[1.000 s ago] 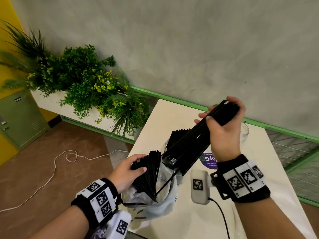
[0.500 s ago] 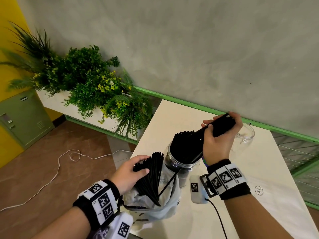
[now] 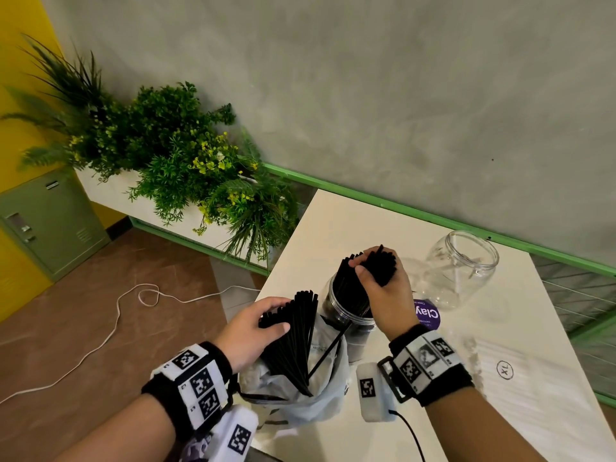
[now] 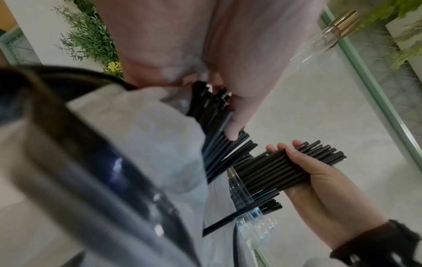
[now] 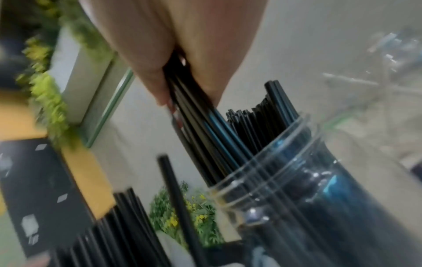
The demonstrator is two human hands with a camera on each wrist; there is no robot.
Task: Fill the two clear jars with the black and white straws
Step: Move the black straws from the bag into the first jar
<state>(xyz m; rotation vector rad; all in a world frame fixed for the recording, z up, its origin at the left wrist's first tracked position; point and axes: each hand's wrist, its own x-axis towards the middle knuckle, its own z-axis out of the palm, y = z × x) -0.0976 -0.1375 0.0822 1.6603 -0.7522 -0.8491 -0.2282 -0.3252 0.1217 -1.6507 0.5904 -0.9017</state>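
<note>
Straws [image 3: 373, 278] gripped in my right hand [image 3: 388, 295] go straight down into the near jar [image 3: 346, 315], loosening slowly, while my left hand [image 3: 256, 328] clasps the bag's [image 3: 316, 395] bundle [image 3: 293, 338].

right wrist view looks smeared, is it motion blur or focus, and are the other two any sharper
Right wrist view: streaky smear across the plants and the jar, which looks like motion blur. Left wrist view: near bag soft, right hand fairly crisp. Head view: sharp, edges bowed by the wide lens.

Black straws [image 3: 358, 288] fill 1 upright jar [image 3: 346, 315]; second jar [image 3: 456, 271] empty.
</note>
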